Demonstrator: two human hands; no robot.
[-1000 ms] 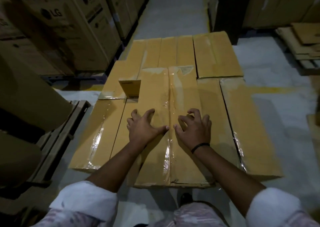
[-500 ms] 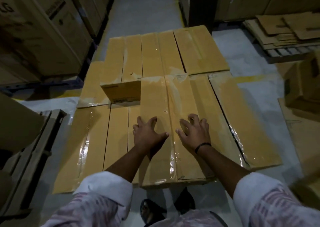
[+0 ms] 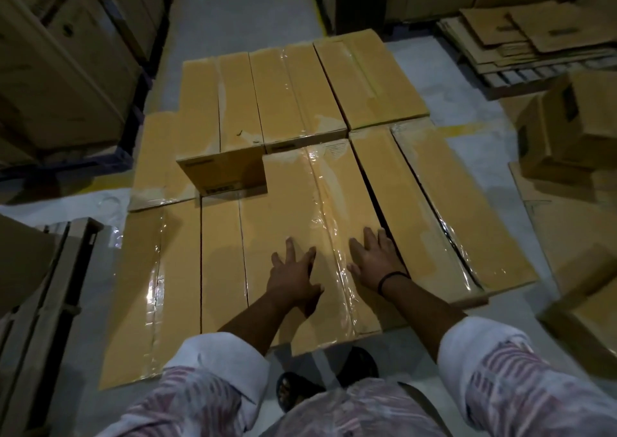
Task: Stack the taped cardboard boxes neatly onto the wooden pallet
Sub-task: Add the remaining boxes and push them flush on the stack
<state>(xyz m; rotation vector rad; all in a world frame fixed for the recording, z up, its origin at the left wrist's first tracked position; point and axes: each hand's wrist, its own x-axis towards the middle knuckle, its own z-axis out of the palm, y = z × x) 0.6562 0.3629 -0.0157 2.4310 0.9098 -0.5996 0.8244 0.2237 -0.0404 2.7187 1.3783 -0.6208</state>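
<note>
One wide head-worn camera looks forward and steeply down from the near edge of the stacked boxes (image 3: 300, 202), close above them, aisle floor (image 3: 240, 9) beyond.

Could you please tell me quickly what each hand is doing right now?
Left hand: open, fingers spread flat on the top taped box.
Right hand: open, flat on the same box.
</note>
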